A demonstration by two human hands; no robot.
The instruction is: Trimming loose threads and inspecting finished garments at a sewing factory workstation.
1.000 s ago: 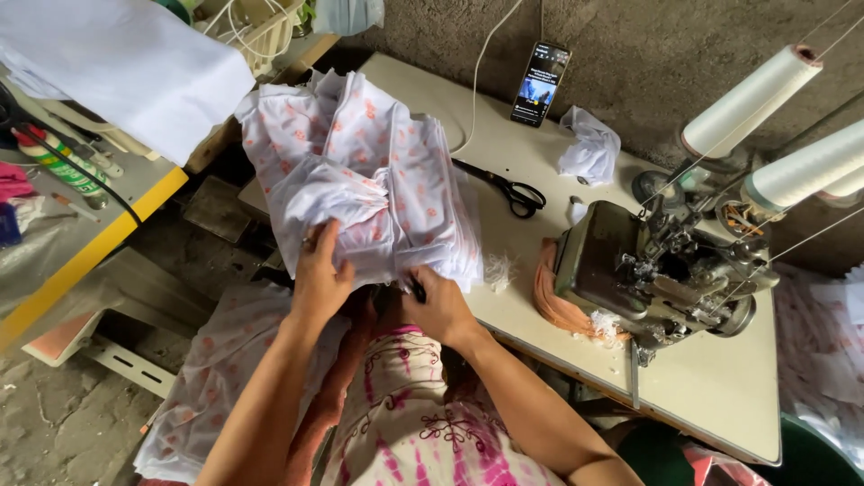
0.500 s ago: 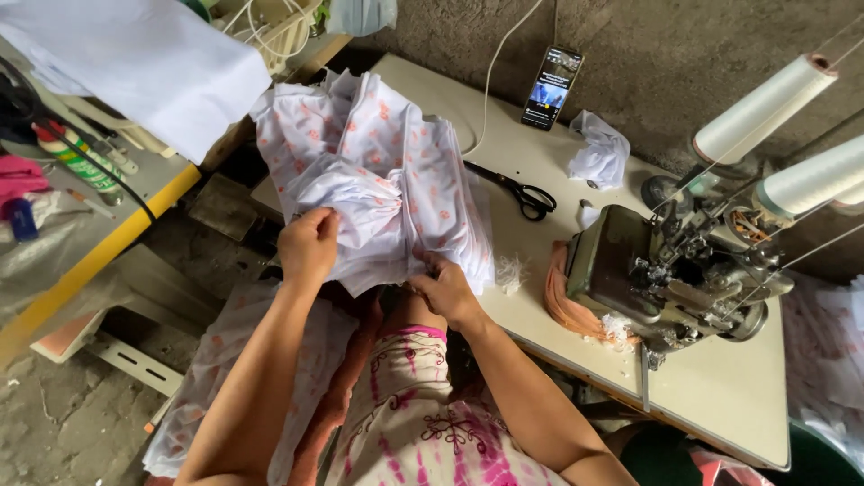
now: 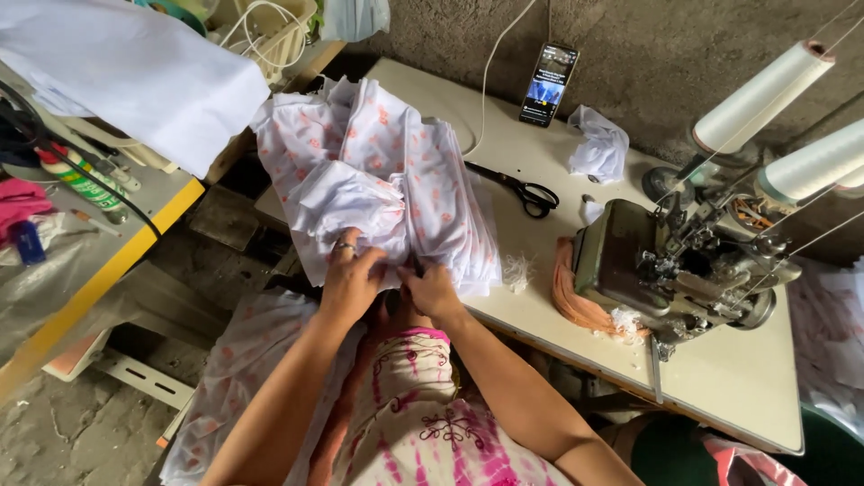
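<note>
- Cream counter (image 3: 720, 378) running from far left to near right, carrying nearly everything here.
- Heaped across its left end: a pile of white cloth pieces with pink print (image 3: 396, 180), overhanging the near edge; sitting a little squarer than half a second ago, with the front piece drawn down toward the lap.
- Left hand (image 3: 349, 281), a ring on one finger, now down at the pile's near hem beside the other; a second ago set higher and further left on the cloth.
- Right hand (image 3: 434, 292) just beside it, nearly touching; both pinched narrow on the lower edge of the front piece, fingertips buried in the fold, so exact grip unclear.
- Judged from the shift: spreading and steadying over, fine picking at one edge or layer in hand.
- Sewing machine (image 3: 670, 265) at right, well apart from the pile, orange cloth (image 3: 580, 306) bunched against its left side.
- Two large white thread cones (image 3: 765, 90) at far right, threads leading down to the machine.
- More printed cloth (image 3: 238, 369) hanging below the counter at near left, by the knees.
- White sheet (image 3: 135, 81) on a yellow-edged bench at far left.
- Crumpled white scrap (image 3: 598, 144) at the far edge.
- Phone (image 3: 549, 85) propped against the wall, cable attached.
- Black scissors (image 3: 522, 191) just right of the pile, blades tucked against its edge; nearest thing to snag if the heap slides right.
- Small tuft of white thread waste (image 3: 516, 270) near the pile's right corner.
</note>
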